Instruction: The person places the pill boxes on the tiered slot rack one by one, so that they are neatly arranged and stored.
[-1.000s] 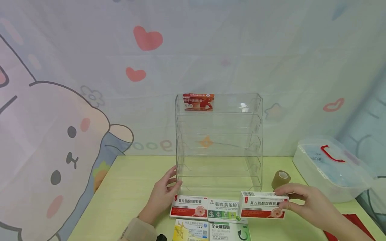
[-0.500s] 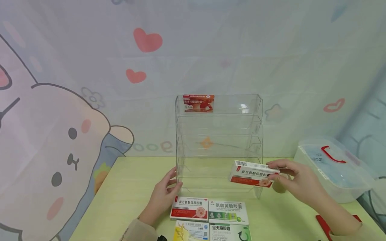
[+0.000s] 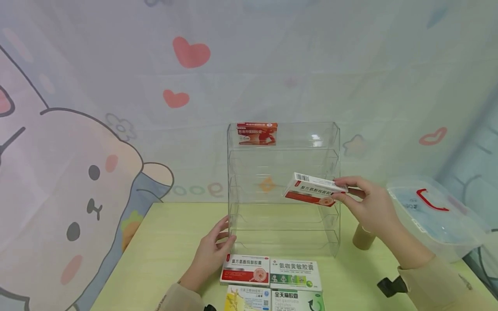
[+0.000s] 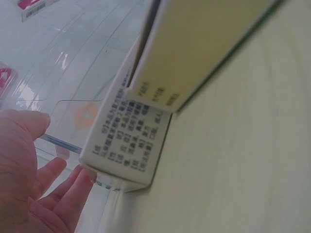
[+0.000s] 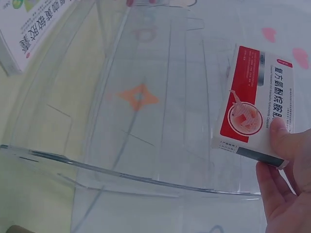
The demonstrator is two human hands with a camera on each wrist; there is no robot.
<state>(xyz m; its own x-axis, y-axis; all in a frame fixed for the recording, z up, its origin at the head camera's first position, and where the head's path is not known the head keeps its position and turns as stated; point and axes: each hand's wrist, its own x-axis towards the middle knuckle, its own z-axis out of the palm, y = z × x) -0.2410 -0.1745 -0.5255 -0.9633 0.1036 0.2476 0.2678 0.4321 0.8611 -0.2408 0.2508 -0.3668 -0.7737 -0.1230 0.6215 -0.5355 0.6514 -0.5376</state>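
Red-and-white cardboard medicine box [image 3: 311, 190] held up at a clear acrylic tiered rack [image 3: 280, 230]

The person's right hand [image 3: 371, 209] pinches the tilted box before the rack's middle tiers, right of centre; the left hand [image 3: 210, 252] grips the rack's left edge, low down. One red cardboard carton [image 3: 256, 134] already stands at the left of the top tier, while four white cartons with coloured print [image 3: 278, 280] sit unshelved, near, on the pale yellow-green table [image 3: 163, 242]. At right stand a brown roll [image 3: 363, 239] and a translucent plastic case [image 3: 435, 218]; a cartoon-print cloth [image 3: 272, 65] hangs behind

Head looks forward-down, wrists close in; all share clear rack [image 3: 268, 201].
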